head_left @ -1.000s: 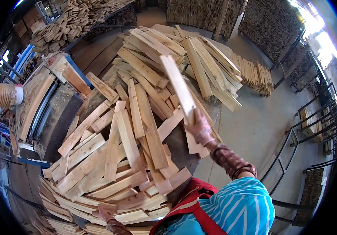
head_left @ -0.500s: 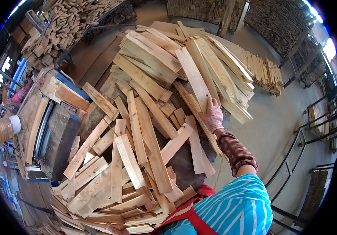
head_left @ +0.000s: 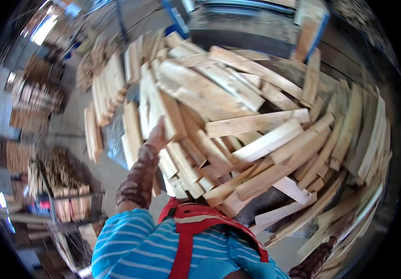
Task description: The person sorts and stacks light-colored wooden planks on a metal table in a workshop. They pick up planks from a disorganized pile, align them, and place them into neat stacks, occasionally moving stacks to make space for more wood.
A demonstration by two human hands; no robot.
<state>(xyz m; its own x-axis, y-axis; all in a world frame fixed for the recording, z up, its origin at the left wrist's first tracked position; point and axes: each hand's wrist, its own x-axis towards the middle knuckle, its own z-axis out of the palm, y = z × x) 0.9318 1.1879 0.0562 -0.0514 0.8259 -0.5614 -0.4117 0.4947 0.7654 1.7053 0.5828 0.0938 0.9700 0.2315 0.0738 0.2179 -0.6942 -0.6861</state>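
In front of me lies a large heap of pale wooden boards [head_left: 256, 122], crossing one another at many angles. On the left side of the heap, my left hand [head_left: 157, 134] closes on the near end of a light wooden board [head_left: 148, 100] that points away from me. My right arm reaches out to the far lower right, and my right hand [head_left: 344, 226] is beside the boards stacked there. It is dark and blurred, so its fingers cannot be made out. A red apron [head_left: 200, 216] covers my front.
Beyond the heap stands a machine [head_left: 242, 28] with a long roller and a blue-edged post. More boards [head_left: 105, 90] stand in a row at the left. Stacks of wood [head_left: 35, 97] and a metal rack [head_left: 77, 195] are on the floor farther left.
My view has swung left, so the machine is now straight ahead. My left hand has come to a board at the left; my right hand has left the board it touched earlier.
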